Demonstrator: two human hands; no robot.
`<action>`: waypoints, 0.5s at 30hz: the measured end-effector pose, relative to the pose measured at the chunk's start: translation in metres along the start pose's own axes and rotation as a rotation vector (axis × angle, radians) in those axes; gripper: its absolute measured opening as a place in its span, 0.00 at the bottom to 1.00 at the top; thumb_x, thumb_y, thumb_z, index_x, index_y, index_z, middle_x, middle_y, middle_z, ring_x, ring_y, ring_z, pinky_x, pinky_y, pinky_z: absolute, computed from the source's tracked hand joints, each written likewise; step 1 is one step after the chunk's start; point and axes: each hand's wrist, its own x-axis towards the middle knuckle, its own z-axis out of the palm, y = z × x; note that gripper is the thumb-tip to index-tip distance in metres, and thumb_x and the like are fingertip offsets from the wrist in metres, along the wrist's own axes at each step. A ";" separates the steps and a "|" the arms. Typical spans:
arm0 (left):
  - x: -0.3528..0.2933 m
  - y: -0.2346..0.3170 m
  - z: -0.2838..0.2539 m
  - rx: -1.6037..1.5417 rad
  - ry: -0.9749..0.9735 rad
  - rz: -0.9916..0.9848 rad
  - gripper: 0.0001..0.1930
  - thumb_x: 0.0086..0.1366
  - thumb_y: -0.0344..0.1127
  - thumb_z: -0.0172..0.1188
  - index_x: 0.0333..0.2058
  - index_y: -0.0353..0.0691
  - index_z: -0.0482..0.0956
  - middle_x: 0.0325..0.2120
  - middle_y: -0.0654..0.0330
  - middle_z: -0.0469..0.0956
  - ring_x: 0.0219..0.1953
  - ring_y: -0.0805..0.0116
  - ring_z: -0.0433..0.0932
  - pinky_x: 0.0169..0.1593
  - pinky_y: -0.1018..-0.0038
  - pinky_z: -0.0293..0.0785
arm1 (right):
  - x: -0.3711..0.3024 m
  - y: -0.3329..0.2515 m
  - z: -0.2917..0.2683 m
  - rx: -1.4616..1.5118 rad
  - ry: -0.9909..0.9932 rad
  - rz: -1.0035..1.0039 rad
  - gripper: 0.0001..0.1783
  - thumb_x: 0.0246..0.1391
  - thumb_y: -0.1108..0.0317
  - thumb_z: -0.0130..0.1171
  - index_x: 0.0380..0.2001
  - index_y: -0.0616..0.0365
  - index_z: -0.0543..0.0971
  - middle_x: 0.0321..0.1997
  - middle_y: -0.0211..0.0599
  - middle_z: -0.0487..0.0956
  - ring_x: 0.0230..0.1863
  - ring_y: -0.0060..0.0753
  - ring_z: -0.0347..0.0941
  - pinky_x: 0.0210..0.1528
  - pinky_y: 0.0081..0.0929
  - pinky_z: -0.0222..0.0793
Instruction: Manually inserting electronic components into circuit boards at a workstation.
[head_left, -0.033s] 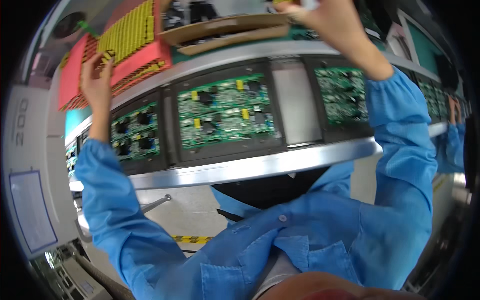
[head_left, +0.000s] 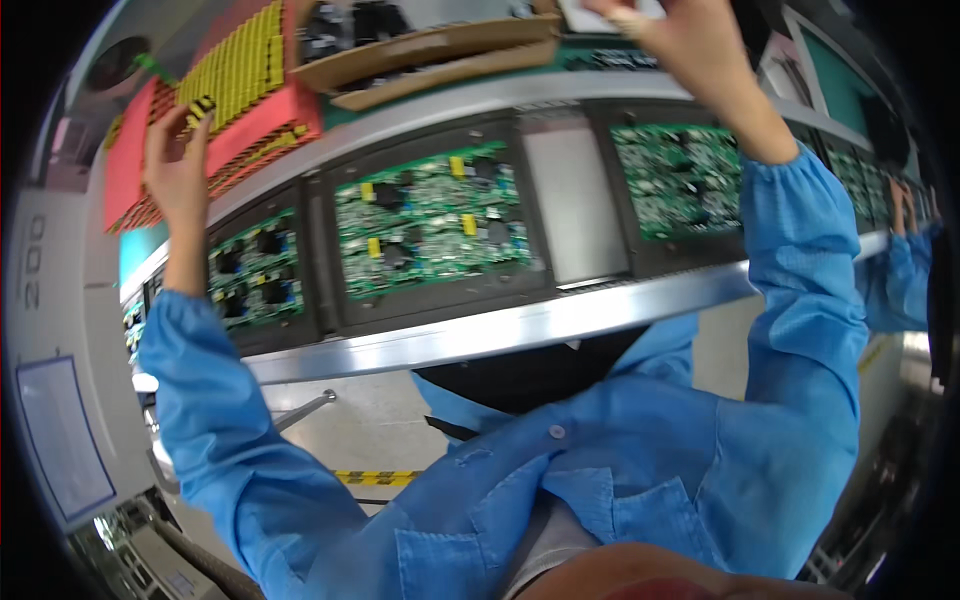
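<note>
My left hand (head_left: 178,165) is raised at the far left, thumb and fingers closed round a small yellow-and-black component (head_left: 200,106). Just behind it are red trays (head_left: 228,148) bearing rows of similar yellow-and-black parts (head_left: 235,70). My right hand (head_left: 700,45) is up at the top edge, right of a cardboard box (head_left: 430,62). Its thumb and fingers are bent together, but the frame cuts off the tips and whatever they may hold. Between my arms, a green circuit board panel (head_left: 430,225) with several yellow parts lies in a black carrier (head_left: 450,300).
The metal conveyor rail (head_left: 450,345) runs across in front of my body. Another board panel (head_left: 675,180) sits to the right, beyond a bare metal plate (head_left: 572,205). Dark parts (head_left: 375,20) lie in the cardboard box. Another person's hand (head_left: 900,205) shows at far right.
The whole view has shifted slightly, so the bench appears further left. My right hand has moved right, away from the cardboard box. My left hand still grips the yellow-and-black component.
</note>
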 end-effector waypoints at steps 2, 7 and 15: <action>0.005 0.050 0.029 -0.060 -0.069 -0.029 0.16 0.67 0.26 0.68 0.52 0.31 0.79 0.46 0.60 0.83 0.47 0.73 0.83 0.52 0.76 0.80 | -0.039 0.026 -0.046 -0.078 -0.032 0.242 0.16 0.48 0.82 0.67 0.42 0.63 0.81 0.35 0.37 0.79 0.36 0.27 0.79 0.38 0.24 0.75; -0.010 0.155 0.152 -0.389 -0.549 -0.110 0.16 0.67 0.28 0.68 0.53 0.37 0.81 0.44 0.62 0.83 0.45 0.77 0.80 0.49 0.79 0.77 | -0.157 0.111 -0.112 -0.212 -0.358 0.372 0.19 0.55 0.75 0.69 0.51 0.54 0.83 0.35 0.25 0.78 0.31 0.17 0.66 0.37 0.20 0.67; -0.049 0.246 0.310 -0.210 -0.942 0.058 0.13 0.62 0.31 0.70 0.46 0.41 0.84 0.37 0.64 0.84 0.38 0.77 0.79 0.38 0.78 0.75 | -0.200 0.137 -0.105 -0.305 -0.387 0.423 0.18 0.53 0.77 0.69 0.49 0.58 0.82 0.34 0.35 0.79 0.29 0.30 0.68 0.34 0.30 0.68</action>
